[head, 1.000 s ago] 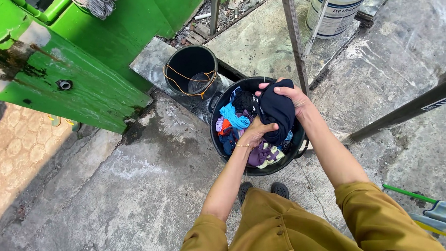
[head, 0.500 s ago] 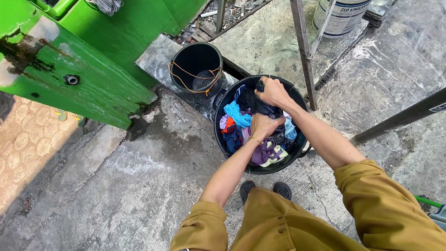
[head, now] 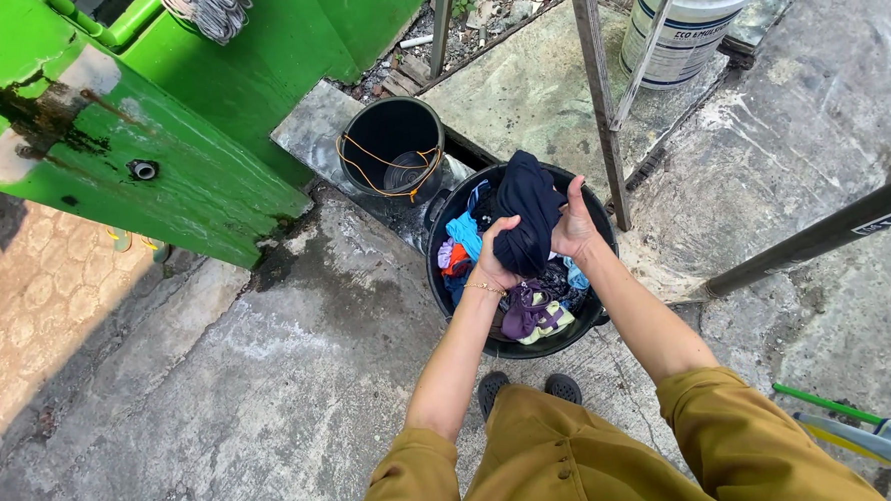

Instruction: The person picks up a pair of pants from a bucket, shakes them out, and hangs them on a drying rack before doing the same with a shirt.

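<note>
A dark navy garment (head: 524,212) hangs bunched above a black tub (head: 442,283) full of wet coloured clothes. My left hand (head: 493,255) grips the garment's lower left side, a thin bracelet on its wrist. My right hand (head: 572,224) holds the garment's right edge, thumb up. In the tub lie a light blue piece (head: 464,233), an orange one (head: 453,260) and a purple and pale yellow one (head: 529,311). My feet in dark shoes (head: 525,387) stand just in front of the tub.
A smaller black bucket (head: 390,143) with orange cord stands behind the tub, by a green painted wall (head: 184,159). Slanted metal poles (head: 600,97) of a rack rise on the right. A white paint pail (head: 680,35) sits at the back. A green-handled tool (head: 829,406) lies at right on wet concrete.
Half a second ago both hands were pressed down into the clothes; now they have lifted the navy garment up out of the tub again.
</note>
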